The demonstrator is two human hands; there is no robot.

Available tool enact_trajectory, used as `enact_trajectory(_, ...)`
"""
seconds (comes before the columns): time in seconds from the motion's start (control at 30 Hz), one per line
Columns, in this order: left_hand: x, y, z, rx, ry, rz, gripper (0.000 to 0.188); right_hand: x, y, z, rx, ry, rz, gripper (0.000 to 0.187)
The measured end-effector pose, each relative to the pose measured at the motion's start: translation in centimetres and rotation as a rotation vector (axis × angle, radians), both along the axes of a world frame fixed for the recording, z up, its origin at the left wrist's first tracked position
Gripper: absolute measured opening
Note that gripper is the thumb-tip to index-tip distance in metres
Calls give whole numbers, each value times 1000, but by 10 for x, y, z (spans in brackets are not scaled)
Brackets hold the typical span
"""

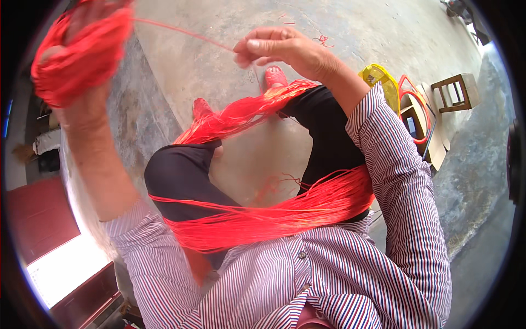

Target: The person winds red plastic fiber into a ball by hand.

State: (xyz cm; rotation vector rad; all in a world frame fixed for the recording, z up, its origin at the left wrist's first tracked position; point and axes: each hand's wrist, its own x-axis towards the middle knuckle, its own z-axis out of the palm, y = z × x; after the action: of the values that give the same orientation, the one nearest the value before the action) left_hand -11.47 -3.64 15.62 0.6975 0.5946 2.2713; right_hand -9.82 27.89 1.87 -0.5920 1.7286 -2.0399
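Observation:
A thick bundle of red cord (87,63) is wrapped around my raised left hand (82,22) at the upper left; both are blurred by motion. A single red strand (181,32) runs taut from it to my right hand (285,49), whose thumb and fingers are pinched together around it. A big loose skein of red cord (279,214) is stretched around my two bent knees. Its near side crosses in front of my waist, and its far side (241,116) spans between the knees. Some loose ends (290,178) stick up near my right thigh.
Red scraps of cord (323,41) lie on the concrete floor (219,49) ahead. To the right are a yellow translucent object (383,82), a red-rimmed item (416,112) and a small wooden stool (457,92). Dark red furniture (41,219) stands at the left.

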Motion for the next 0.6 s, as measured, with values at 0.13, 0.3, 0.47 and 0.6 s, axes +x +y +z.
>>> enact_trajectory(0.13, -16, -66, 50, -101, 300, 272, 59, 3, 12, -6, 333, 97, -20, 36)
enact_trajectory(0.3, -15, -92, 49, -409, 384, 702, 53, 9, 32, -14, 679, 24, 137, 32)
enact_trajectory(0.47, 4, -59, 27, -384, 366, 683, 51, 16, 65, -7, 196, -60, -275, 29)
enact_trajectory(0.6, 10, -17, -18, -538, 286, 836, 52, 48, 97, -12, 333, 10, -400, 26)
